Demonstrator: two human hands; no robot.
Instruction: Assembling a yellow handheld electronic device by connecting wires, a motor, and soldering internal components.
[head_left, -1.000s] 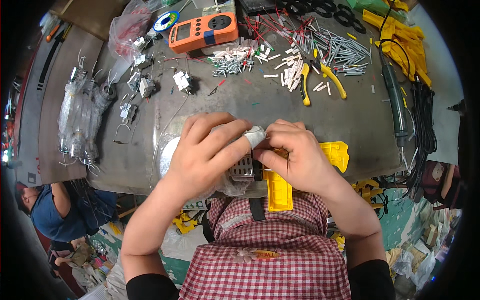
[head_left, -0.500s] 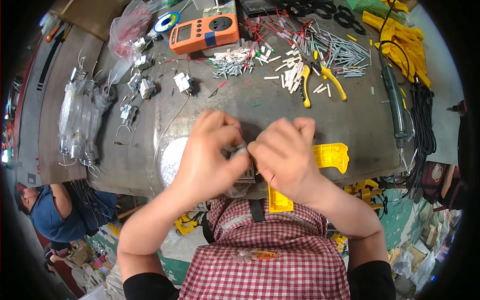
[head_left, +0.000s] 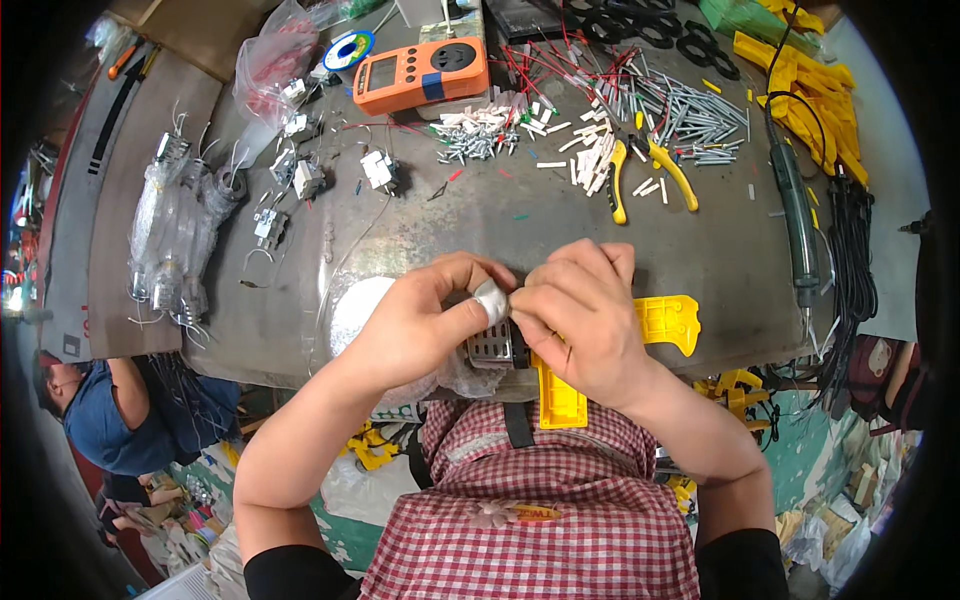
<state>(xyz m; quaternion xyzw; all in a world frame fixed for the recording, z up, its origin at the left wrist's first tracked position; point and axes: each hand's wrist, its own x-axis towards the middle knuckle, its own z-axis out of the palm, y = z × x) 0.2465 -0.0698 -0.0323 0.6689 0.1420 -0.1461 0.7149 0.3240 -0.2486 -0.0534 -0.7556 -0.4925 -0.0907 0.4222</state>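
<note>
Mid-assembly, to judge by the scene: one small grey metal part (head_left: pixel 492 346) in hand at the near edge of the tabletop (head_left: pixel 500 215), a yellow plastic housing (head_left: pixel 560 400) lying open just under it, not yet closed. Left hand (head_left: pixel 425 325) curled, thumb tip wrapped in pale tape and pressed against the part from above. Right hand (head_left: pixel 580 320) bunched, fingers (head_left: pixel 545 300) drawn together and pinching something tiny at the part's top edge, probably a wire or clip, too small to tell. Beside the right hand, a second yellow piece (head_left: pixel 668 322) waiting. Farther out, loose white and grey terminals (head_left: pixel 480 130), yellow-handled pliers (head_left: pixel 668 170), an orange meter (head_left: pixel 420 72), bagged parts (head_left: pixel 175 235) at far left; plenty of stock left unused.
</note>
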